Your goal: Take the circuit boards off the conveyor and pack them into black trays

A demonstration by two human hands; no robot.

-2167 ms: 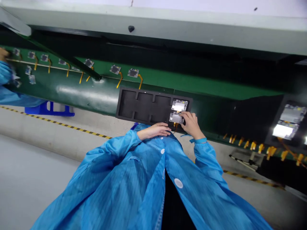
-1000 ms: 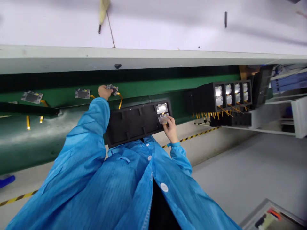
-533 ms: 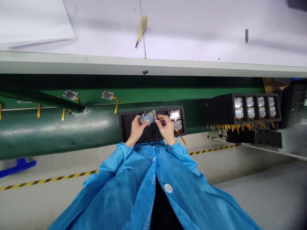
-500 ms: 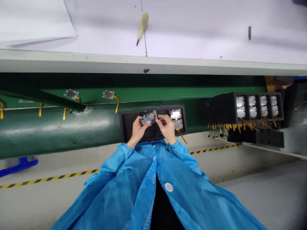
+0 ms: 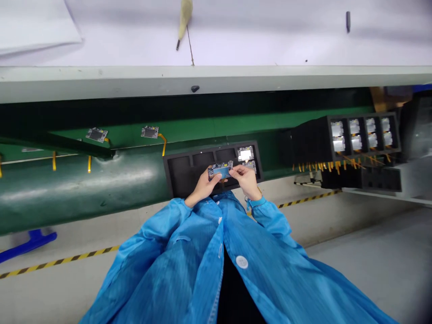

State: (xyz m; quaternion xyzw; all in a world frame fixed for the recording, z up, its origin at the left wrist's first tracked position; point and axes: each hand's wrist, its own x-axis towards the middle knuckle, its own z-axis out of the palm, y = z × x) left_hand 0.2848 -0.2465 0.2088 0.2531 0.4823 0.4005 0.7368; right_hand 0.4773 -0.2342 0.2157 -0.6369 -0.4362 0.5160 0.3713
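Observation:
Between my two hands is a small circuit board (image 5: pixel 220 170) with silvery and bluish shielding, held over a black compartment tray (image 5: pixel 178 168). My left hand (image 5: pixel 204 185) grips its left part, thumb across the face. My right hand (image 5: pixel 247 181) pinches the board's right end with thumb and fingertips. Beyond that hand, the tray's right compartment holds a circuit board with a bright shield (image 5: pixel 245 154) and a second board (image 5: pixel 250 166), partly covered by my right fingers.
Two loose circuit boards (image 5: pixel 149 132) (image 5: pixel 96 134) with orange flex cables lie on the green surface (image 5: pixel 195 128). At right, stacked black trays (image 5: pixel 308 146) hold several boards. A pale-handled tool (image 5: pixel 185 20) rests on the white shelf (image 5: pixel 256 45) above.
Both hands have shifted right and slightly down with the circuit board, which is now more level. The camera view has also shifted, so the shelf and tray sit a little higher.

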